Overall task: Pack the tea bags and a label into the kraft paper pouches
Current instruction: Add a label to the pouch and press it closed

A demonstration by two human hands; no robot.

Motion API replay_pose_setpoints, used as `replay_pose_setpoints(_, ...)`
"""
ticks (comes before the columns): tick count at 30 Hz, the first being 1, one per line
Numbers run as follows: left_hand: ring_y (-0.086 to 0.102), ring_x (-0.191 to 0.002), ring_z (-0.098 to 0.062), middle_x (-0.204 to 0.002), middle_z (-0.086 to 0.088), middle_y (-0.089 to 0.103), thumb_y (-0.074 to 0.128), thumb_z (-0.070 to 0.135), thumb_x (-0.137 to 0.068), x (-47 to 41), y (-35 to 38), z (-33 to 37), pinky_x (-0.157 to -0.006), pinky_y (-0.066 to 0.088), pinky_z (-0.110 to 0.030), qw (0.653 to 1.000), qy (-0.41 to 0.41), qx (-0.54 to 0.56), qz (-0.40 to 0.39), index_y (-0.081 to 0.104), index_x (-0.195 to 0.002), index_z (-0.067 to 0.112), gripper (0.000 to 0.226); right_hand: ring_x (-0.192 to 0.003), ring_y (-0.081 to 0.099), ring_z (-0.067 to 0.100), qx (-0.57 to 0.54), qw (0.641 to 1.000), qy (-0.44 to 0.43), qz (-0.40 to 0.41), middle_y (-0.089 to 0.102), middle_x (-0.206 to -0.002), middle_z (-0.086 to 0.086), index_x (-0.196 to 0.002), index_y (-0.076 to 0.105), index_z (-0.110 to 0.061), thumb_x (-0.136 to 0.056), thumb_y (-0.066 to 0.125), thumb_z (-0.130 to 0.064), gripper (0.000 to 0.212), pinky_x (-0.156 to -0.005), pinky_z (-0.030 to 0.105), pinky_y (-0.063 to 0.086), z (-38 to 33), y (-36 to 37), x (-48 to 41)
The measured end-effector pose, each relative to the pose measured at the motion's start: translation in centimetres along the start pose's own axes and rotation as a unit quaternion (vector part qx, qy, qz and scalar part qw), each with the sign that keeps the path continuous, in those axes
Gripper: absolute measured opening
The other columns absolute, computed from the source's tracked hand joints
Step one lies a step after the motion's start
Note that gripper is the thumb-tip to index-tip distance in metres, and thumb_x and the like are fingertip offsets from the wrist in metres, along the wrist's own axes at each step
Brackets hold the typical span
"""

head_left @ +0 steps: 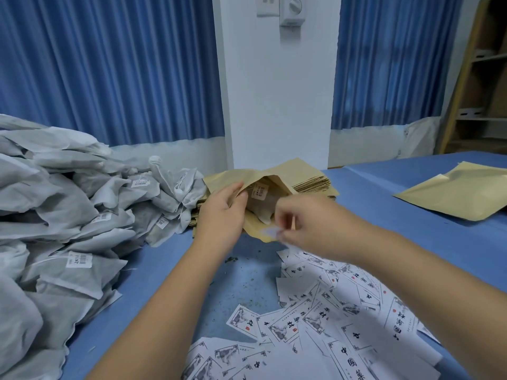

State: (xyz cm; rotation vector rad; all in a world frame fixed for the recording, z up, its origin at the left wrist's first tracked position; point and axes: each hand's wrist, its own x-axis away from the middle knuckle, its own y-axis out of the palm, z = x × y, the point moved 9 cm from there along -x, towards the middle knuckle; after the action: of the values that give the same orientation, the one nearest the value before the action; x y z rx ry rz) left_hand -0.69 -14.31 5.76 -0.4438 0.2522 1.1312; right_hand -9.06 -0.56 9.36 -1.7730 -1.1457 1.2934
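Observation:
An open kraft paper pouch (285,171) lies on a stack of flat pouches (315,185) at the table's middle. Inside its mouth I see a tea bag (263,201) with a barcode sticker. My left hand (222,215) grips the pouch's left edge and holds the mouth open. My right hand (310,223) hovers at the mouth and pinches a small white label (270,232), blurred by motion. A large heap of grey-white tea bags (60,215) fills the left side. Loose printed labels (329,319) are scattered at the lower right.
The table is covered in blue cloth (238,283) with specks of tea crumbs. Another kraft pouch (455,190) lies flat at the far right. A white pillar (277,91) and blue curtains stand behind; a wooden shelf (480,91) is at the right edge.

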Motion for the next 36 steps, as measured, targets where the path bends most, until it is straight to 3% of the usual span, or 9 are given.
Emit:
replay_pose_setpoints(4, 0.058, -0.117, -0.021, -0.126, 0.003, 0.061, 0.046, 0.038, -0.096, 0.1, 0.2, 0.4, -0.095, 0.050, -0.048, 0.999, 0.028, -0.027, -0.017, 0.059, -0.130, 0.030, 0.037, -0.071, 0.047, 0.012, 0.014, 0.991, 0.023, 0.128, 0.048, -0.075, -0.009, -0.074, 0.046, -0.021, -0.086, 0.057, -0.013, 0.019, -0.059, 0.026, 0.037, 0.7, -1.6, 0.0)
replay_pose_setpoints(9, 0.055, -0.119, -0.018, -0.129, 0.009, 0.057, 0.045, 0.033, -0.099, 0.3, 0.5, 0.8, -0.096, 0.049, -0.048, 0.998, 0.048, -0.038, -0.015, 0.058, -0.132, 0.028, 0.036, -0.072, 0.045, 0.020, 0.051, 0.988, 0.034, 0.143, 0.042, -0.076, -0.006, -0.082, 0.039, -0.021, -0.092, 0.048, -0.012, 0.016, -0.058, 0.032, 0.036, 1.0, 0.8, -0.9)
replay_pose_setpoints(14, 0.051, -0.122, -0.018, -0.133, 0.006, 0.053, 0.041, 0.033, -0.101, 0.3, 0.5, 1.6, -0.096, 0.049, -0.049, 0.994, 0.067, -0.083, -0.022, 0.056, -0.134, 0.027, 0.037, -0.067, 0.050, 0.018, -0.051, 0.980, 0.094, 0.171, 0.051, -0.069, -0.006, -0.075, 0.046, -0.020, -0.086, 0.056, -0.018, 0.016, -0.056, 0.031, 0.041, 2.5, 1.4, -2.5)
replay_pose_setpoints(17, 0.048, -0.124, -0.014, -0.133, 0.004, 0.055, 0.039, 0.030, -0.101, 0.4, 0.7, 2.4, -0.102, 0.043, -0.043, 0.984, 0.096, -0.147, -0.025, 0.057, -0.134, 0.025, 0.037, -0.068, 0.052, 0.019, -0.041, 0.982, 0.102, 0.152, 0.053, -0.070, -0.004, -0.072, 0.044, -0.022, -0.087, 0.059, -0.023, 0.021, -0.056, 0.029, 0.040, 2.2, 2.4, -3.7)
replay_pose_setpoints(21, 0.046, -0.125, -0.014, -0.132, 0.002, 0.057, 0.036, 0.029, -0.102, 0.7, 1.4, 3.1, -0.106, 0.035, -0.037, 0.975, 0.114, -0.187, -0.044, 0.058, -0.132, 0.021, 0.038, -0.077, 0.055, 0.025, 0.000, 0.988, 0.119, 0.104, 0.057, -0.081, 0.001, -0.081, 0.047, -0.019, -0.083, 0.055, -0.013, 0.011, -0.064, 0.032, 0.049, 2.1, 3.8, -5.4)
replay_pose_setpoints(26, 0.048, -0.124, -0.016, -0.131, 0.001, 0.057, 0.036, 0.030, -0.102, 0.9, 1.5, 3.6, -0.104, 0.040, -0.043, 0.979, 0.118, -0.161, -0.048, 0.059, -0.130, 0.021, 0.038, -0.075, 0.060, 0.025, 0.068, 0.981, 0.163, 0.082, 0.064, -0.084, 0.004, -0.085, 0.059, -0.019, -0.083, 0.057, -0.018, 0.003, -0.060, 0.027, 0.043, 2.5, 3.7, -6.7)
replay_pose_setpoints(30, 0.047, -0.125, -0.013, -0.136, 0.011, 0.051, 0.037, 0.035, -0.101, 1.1, 1.7, 3.4, -0.098, 0.048, -0.047, 0.985, 0.103, -0.122, -0.062, 0.053, -0.136, 0.030, 0.039, -0.088, 0.057, 0.027, 0.127, 0.982, 0.135, 0.043, 0.062, -0.099, 0.008, -0.092, 0.056, -0.018, -0.087, 0.052, -0.016, 0.007, -0.071, 0.030, 0.039, 1.8, 3.9, -7.9)
replay_pose_setpoints(34, 0.048, -0.124, -0.013, -0.134, 0.009, 0.053, 0.038, 0.032, -0.101, 1.0, 1.6, 3.6, -0.097, 0.048, -0.047, 0.985, 0.111, -0.123, -0.057, 0.055, -0.135, 0.027, 0.038, -0.078, 0.055, 0.024, 0.096, 0.986, 0.134, 0.001, 0.054, -0.082, 0.000, -0.077, 0.050, -0.021, -0.084, 0.055, -0.018, 0.009, -0.068, 0.028, 0.040, 2.0, 4.5, -7.9)
replay_pose_setpoints(36, 0.050, -0.122, -0.012, -0.130, 0.008, 0.057, 0.039, 0.028, -0.101, 0.9, 1.3, 4.0, -0.101, 0.044, -0.041, 0.983, 0.127, -0.131, -0.040, 0.058, -0.133, 0.025, 0.036, -0.077, 0.061, 0.024, 0.049, 0.990, 0.134, 0.013, 0.062, -0.078, 0.000, -0.078, 0.060, -0.017, -0.083, 0.058, -0.017, 0.005, -0.065, 0.028, 0.045, 2.2, 4.1, -7.2)
